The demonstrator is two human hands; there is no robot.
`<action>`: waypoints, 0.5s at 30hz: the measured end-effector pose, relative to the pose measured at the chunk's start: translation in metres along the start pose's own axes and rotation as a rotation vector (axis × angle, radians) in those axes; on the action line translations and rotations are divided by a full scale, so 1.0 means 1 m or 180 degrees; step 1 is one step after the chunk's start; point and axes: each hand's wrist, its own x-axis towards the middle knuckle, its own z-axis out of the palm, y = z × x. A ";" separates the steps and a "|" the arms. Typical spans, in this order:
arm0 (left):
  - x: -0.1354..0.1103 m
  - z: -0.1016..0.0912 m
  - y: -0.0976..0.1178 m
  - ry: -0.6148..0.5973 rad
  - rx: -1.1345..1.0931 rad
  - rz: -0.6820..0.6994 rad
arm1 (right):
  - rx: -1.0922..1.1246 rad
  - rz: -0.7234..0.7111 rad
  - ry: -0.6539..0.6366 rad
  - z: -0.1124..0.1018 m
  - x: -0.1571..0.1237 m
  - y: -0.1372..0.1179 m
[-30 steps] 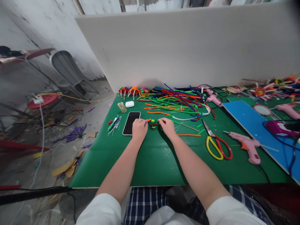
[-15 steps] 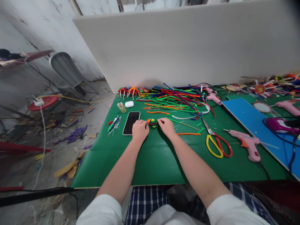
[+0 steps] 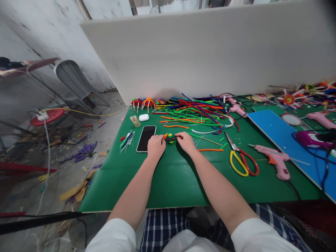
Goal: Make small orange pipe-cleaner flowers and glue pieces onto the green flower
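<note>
Between my hands on the green table (image 3: 126, 182) sits a small round craft piece (image 3: 170, 139) coiled from green, yellow, red and orange pipe cleaners. My left hand (image 3: 156, 144) pinches its orange bit at the left side. Fingers closed, my right hand (image 3: 186, 140) grips its right edge. A phone (image 3: 146, 139) with a dark screen lies just left of my left hand. To the right of my right hand are an orange pipe cleaner (image 3: 210, 150) and short green cut pieces (image 3: 224, 146).
Scissors (image 3: 239, 159) with yellow and red handles and a pink glue gun (image 3: 275, 159) lie at right, beside a blue board (image 3: 283, 134). Many loose pipe cleaners (image 3: 199, 112) are heaped at the back before a white panel (image 3: 204, 52). A white earbud case (image 3: 144, 117) stands at back left.
Both hands stay on the craft piece with almost no movement. The whole view has shifted very slightly.
</note>
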 end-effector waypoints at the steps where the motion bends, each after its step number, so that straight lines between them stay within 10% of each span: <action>1: 0.000 0.000 0.000 0.0011 0.0007 -0.0004 | 0.0006 0.0005 0.0030 0.000 0.000 0.001; 15: 0.006 0.004 0.000 0.0209 0.0108 -0.0048 | -0.0006 -0.0007 0.0092 0.003 0.000 0.002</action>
